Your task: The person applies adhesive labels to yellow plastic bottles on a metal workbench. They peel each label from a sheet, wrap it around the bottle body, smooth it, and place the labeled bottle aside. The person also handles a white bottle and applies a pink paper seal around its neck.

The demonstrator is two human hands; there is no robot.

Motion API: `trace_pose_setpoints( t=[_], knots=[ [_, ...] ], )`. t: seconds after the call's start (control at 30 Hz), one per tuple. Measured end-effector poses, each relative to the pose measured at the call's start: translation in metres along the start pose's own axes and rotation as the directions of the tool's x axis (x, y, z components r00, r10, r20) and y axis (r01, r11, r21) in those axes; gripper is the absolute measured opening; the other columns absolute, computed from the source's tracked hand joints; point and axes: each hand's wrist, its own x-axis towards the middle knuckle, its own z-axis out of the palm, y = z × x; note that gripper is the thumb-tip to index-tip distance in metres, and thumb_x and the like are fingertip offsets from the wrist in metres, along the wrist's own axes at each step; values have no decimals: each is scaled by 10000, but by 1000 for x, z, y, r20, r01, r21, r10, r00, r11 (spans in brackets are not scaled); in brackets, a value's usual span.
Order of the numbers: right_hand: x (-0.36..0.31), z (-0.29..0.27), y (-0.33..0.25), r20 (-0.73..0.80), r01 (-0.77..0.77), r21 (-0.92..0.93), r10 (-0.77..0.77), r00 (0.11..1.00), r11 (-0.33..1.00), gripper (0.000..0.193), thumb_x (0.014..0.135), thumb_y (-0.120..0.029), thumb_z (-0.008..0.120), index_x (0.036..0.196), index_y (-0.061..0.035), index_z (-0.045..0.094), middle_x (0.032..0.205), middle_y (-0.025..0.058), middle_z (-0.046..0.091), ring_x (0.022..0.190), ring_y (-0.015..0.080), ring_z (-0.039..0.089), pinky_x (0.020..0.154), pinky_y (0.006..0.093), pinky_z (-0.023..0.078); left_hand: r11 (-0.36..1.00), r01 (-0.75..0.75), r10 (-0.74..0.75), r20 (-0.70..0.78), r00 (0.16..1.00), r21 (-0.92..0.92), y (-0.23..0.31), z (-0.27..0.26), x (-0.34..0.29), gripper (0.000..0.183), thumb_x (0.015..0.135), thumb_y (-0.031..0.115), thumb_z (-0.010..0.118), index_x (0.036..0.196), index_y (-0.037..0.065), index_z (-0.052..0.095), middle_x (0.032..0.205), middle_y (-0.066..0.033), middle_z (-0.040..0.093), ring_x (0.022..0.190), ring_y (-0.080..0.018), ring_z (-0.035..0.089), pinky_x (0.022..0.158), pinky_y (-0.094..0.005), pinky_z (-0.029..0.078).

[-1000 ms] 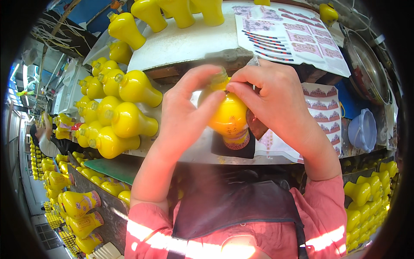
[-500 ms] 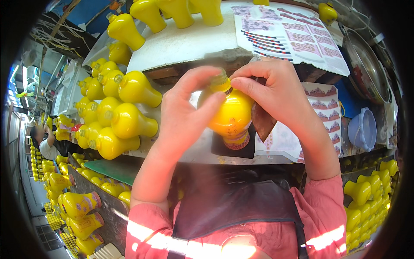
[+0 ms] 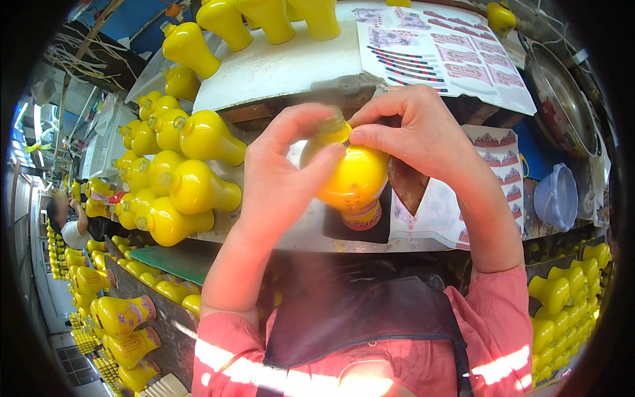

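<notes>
A glossy yellow bottle with a bare glass mouth stands upright before me, small print on its body and a patterned band round its foot. My left hand grips its neck, thumb in front and fingers behind. From the other side my right hand pinches at the neck, thumb and forefinger pressing a narrow dark decal strip against it. Beneath that palm juts a brown, pointed flat blade, seemingly tucked in the curled fingers, which are partly hidden. Under the bottle lies a black pad.
Plain yellow bottles lie stacked at left; others stand at the back. A decal sheet with dark strips covers the board; another sheet lies right. Beyond it are a blue basin and a metal pan. Decorated bottles lie lower left.
The bottle's mouth leans slightly further left as my hands shift a little. The brown blade's tip has swung slightly right. My grip on the neck stays.
</notes>
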Motion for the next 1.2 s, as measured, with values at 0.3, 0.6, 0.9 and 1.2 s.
trace_pose_setpoints(
  t=[0.3, 0.6, 0.9, 1.2],
  knots=[
    [0, 0, 0, 50, 5, -35, -4, 999, 999, 216, 852, -154, 729, 972, 19, 775, 837, 118, 741, 758, 175, 699, 717, 300, 543, 1000, 6, -6, -66, 998, 10, 0, 7, 0, 279, 819, 40, 762, 1080, 25, 667, 1015, -19, 705, 961, -117, 638, 920, -284, 509],
    [-4, 6, 9, -28, 78, 11, -78, 997, 997, 303, 872, -242, 652, 980, 22, 752, 800, 216, 710, 707, 274, 716, 679, 365, 540, 999, 22, -26, -100, 995, -48, -8, 15, -5, 362, 819, 58, 775, 1151, 38, 633, 1094, -27, 689, 1033, -125, 625, 965, -289, 489],
    [-9, 6, -3, -47, 98, -118, -104, 993, 988, 228, 913, -161, 715, 1016, 36, 763, 801, 112, 735, 702, 142, 697, 649, 282, 537, 982, 43, -32, 62, 998, -186, -19, -2, -10, 419, 1020, 5, 571, 1436, 42, 551, 1297, -159, 676, 1205, -200, 632, 1067, -334, 483],
    [-3, 4, 1, 3, 13, -55, -13, 1000, 998, 220, 887, -153, 744, 993, 38, 770, 814, 86, 736, 702, 117, 687, 645, 266, 534, 975, 50, -38, 57, 998, -216, -21, 2, -12, 434, 1018, 8, 575, 1450, 42, 552, 1311, -154, 673, 1201, -195, 634, 1066, -340, 484]
  ],
)
